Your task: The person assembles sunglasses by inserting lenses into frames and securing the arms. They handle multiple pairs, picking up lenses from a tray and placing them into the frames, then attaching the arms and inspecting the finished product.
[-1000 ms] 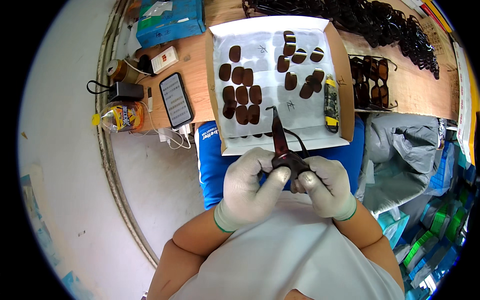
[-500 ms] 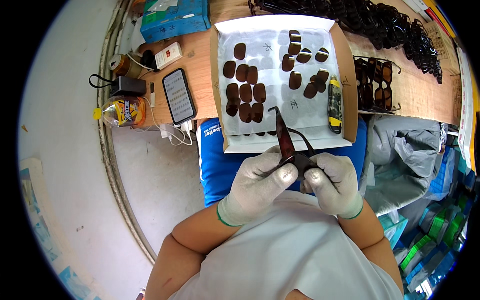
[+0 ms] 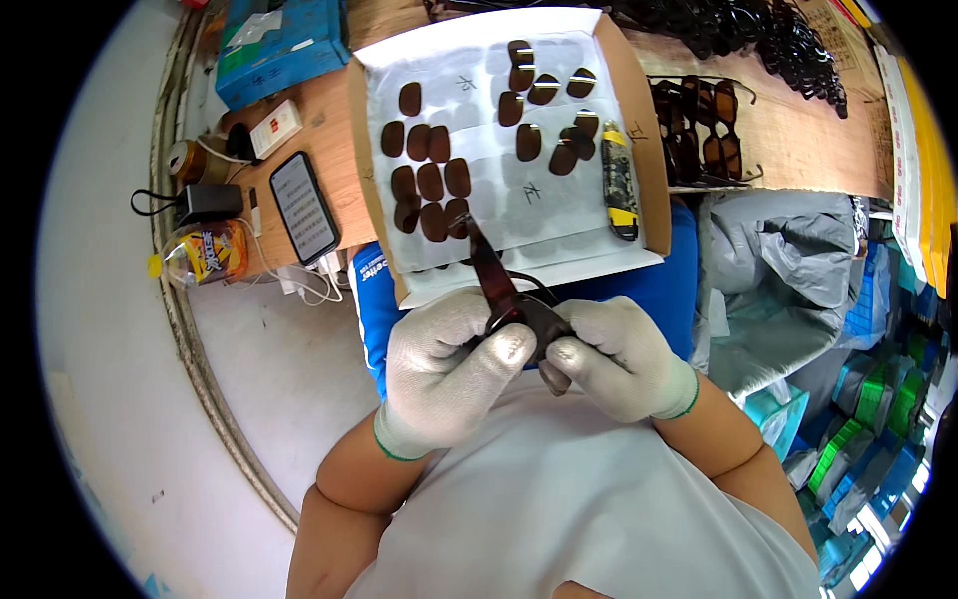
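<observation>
A pair of dark brown sunglasses (image 3: 491, 272) is held between my two white-gloved hands, its temple arms pointing away from me over the near edge of a box. My left hand (image 3: 444, 364) grips the front on one side, thumb pressed on top. My right hand (image 3: 621, 361) pinches the other side with its thumb. Below the right thumb a smooth brown piece (image 3: 555, 378) sticks out; it looks like a lens, partly hidden by the fingers. Ahead, the shallow white box (image 3: 654, 165) holds several loose brown lenses (image 3: 430, 181) in two groups on pale paper.
A yellow-and-black utility knife (image 3: 619, 187) lies inside the box's right side. To its right are finished-looking sunglasses (image 3: 720, 130) and a heap of dark frames (image 3: 743, 45). On the left are a phone (image 3: 305, 208), a bottle (image 3: 205, 252), a blue box (image 3: 284, 50) and cables.
The whole view has shifted, so the box and table appear farther left. Both hands still grip the sunglasses, and the brown piece under the right thumb now shows more.
</observation>
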The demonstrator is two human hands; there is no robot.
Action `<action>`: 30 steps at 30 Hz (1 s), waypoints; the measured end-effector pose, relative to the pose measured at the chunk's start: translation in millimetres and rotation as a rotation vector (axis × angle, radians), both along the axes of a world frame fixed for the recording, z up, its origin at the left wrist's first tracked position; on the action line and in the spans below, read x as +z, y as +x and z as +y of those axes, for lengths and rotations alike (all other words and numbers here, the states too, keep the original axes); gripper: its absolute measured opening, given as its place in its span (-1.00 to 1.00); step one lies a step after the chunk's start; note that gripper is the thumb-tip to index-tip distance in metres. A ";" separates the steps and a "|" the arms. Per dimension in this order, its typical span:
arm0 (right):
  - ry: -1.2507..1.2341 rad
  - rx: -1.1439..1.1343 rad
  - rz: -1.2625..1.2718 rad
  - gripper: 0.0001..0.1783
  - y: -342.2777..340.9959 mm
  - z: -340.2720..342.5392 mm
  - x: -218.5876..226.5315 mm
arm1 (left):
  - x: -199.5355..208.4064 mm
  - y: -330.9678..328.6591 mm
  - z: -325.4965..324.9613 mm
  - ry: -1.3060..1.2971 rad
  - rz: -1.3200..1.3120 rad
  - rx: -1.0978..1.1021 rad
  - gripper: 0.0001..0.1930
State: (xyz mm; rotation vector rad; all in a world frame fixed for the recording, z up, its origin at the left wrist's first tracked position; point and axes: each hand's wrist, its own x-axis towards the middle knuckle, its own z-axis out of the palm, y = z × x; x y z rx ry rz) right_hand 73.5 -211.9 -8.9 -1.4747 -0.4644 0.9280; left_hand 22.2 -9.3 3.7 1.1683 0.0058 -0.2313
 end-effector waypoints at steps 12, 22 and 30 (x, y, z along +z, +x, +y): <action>-0.086 -0.167 0.084 -0.85 3.2 6.8 7.0 | -15.3 -3.8 17.0 0.363 0.012 0.058 -0.88; -0.026 -0.248 0.278 -0.86 -1.3 3.3 -2.4 | -30.0 -6.5 13.1 0.433 -0.076 0.042 -0.86; -0.273 -0.320 -0.341 -0.82 -9.5 18.1 12.5 | -15.2 0.4 5.2 0.745 -0.117 0.057 -0.89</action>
